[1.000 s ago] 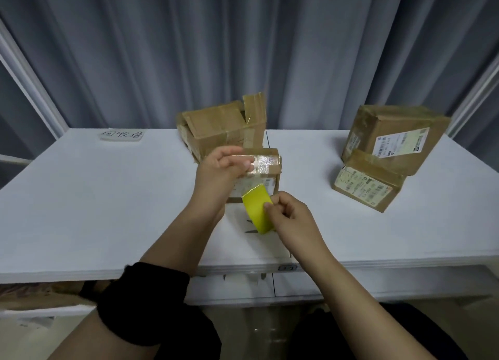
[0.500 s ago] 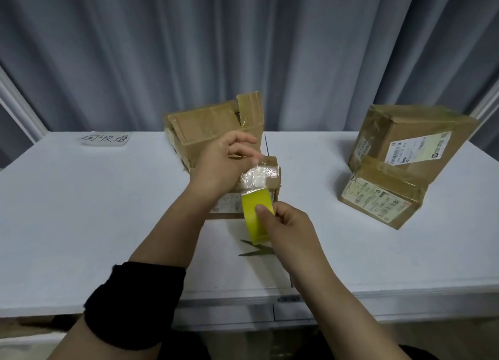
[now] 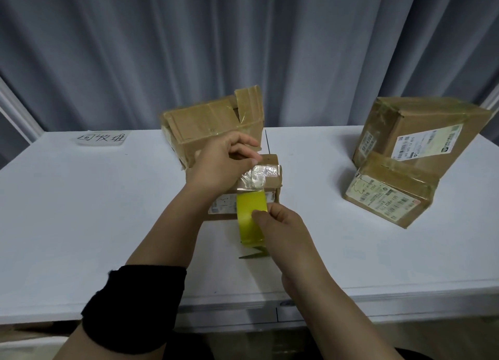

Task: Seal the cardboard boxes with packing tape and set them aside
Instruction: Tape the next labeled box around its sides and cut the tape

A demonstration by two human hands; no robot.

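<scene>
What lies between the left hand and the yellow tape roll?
Head view: a shiny strip of clear tape, from the yellow tape roll over the small brown cardboard box.

Handwritten paper sign (image 3: 102, 138) at the far left of the desk (image 3: 81, 211) carries three Chinese characters, the first two apparently 回收. "3-1" is penned on the white label (image 3: 222, 205) of the small box (image 3: 272, 183), centre. At right, the large box (image 3: 432, 122) shows a side number, seemingly 5834108; its shipping label (image 3: 421, 143) is too fine to read.

Dim bluish light, glare on the tape strip (image 3: 259, 174) (wide-angle bowing at edges).
</scene>
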